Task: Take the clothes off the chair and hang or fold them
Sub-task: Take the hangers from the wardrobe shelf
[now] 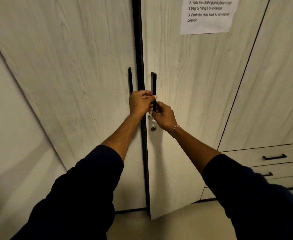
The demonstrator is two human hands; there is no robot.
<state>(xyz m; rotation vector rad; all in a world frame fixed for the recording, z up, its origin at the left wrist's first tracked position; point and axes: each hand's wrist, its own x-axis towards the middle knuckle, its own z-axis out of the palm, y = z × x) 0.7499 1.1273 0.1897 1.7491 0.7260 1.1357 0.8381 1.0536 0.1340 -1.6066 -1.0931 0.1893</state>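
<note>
No clothes and no chair are in view. I face a pale wood-grain wardrobe with two tall doors. My right hand (164, 116) grips the lower end of the black vertical right door handle (153, 84). My left hand (140, 102) reaches across the dark gap between the doors, its fingers curled onto the same handle just above my right hand. The lower end of the left door handle (130, 78) is hidden behind my left hand. The right door (185, 101) stands slightly ajar, its bottom corner out over the floor. The left door (81, 84) is closed.
A keyhole (153, 129) sits below the right handle. A printed instruction sheet (208, 14) is taped high on the right door. Drawers with black pulls (274, 157) stand at the lower right. A plain wall (7, 135) is on the left, beige floor (168, 226) below.
</note>
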